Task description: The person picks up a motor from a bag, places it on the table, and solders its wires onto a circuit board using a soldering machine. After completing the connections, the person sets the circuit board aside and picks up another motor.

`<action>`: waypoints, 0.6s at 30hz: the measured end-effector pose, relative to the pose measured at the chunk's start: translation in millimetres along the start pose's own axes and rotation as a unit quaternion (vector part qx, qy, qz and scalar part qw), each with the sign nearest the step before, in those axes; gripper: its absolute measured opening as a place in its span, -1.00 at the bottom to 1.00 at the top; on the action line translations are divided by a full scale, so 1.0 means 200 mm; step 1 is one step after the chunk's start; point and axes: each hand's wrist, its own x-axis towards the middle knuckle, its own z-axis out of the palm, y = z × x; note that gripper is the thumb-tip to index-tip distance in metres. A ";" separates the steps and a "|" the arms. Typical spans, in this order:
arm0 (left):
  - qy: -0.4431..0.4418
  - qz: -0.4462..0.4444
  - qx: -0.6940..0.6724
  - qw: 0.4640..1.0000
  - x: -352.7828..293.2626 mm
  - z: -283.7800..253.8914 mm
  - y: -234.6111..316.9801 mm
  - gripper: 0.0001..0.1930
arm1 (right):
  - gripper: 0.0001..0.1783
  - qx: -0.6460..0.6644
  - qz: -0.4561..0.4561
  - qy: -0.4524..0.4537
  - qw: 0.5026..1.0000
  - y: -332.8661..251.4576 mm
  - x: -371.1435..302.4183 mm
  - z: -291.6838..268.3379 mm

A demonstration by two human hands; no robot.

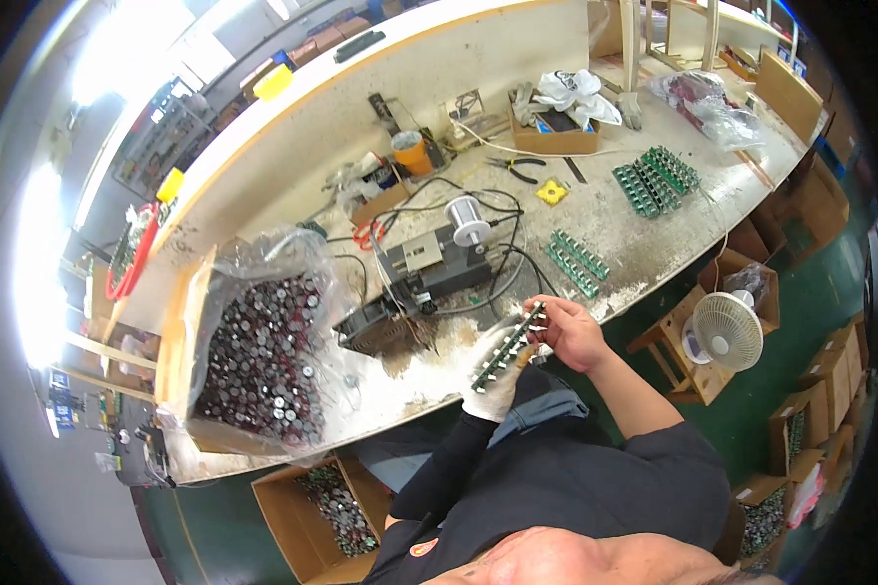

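A narrow green circuit board strip with pale parts along it is held slantwise in front of me at the bench's front edge. My left hand, in a white glove with a black sleeve above it, is closed around the strip's lower part. My bare right hand pinches its upper end between thumb and fingers. On the bench just beyond lie similar green strips. To the left of these stands a dark bench machine with a wire spool on top.
A plastic-lined box of small round components sits at left. Further right lie more green boards, a yellow piece and pliers. Behind are an orange cup and a carton. A fan stands at right.
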 end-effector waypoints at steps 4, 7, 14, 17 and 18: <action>-0.044 -0.117 -0.032 0.992 0.03 0.01 -0.06 -0.64 | -0.82 -0.046 -0.031 -0.017 0.998 0.00 0.05 -0.16; 0.005 -0.151 -0.120 0.981 0.10 0.07 -0.09 -0.65 | -0.90 -0.020 -0.030 0.026 0.999 -0.03 0.13 -0.15; 0.073 -0.217 -0.221 0.948 0.22 0.15 -0.13 -0.79 | -0.89 0.031 0.026 -0.039 0.998 -0.10 0.28 -0.19; 0.062 -0.271 -0.335 0.900 0.29 0.14 -0.22 -0.86 | -0.84 0.116 0.089 -0.008 0.989 -0.01 0.36 -0.25; 0.054 -0.263 -0.347 0.899 0.31 0.14 -0.27 -0.87 | -0.82 0.145 0.106 0.001 0.984 0.02 0.40 -0.27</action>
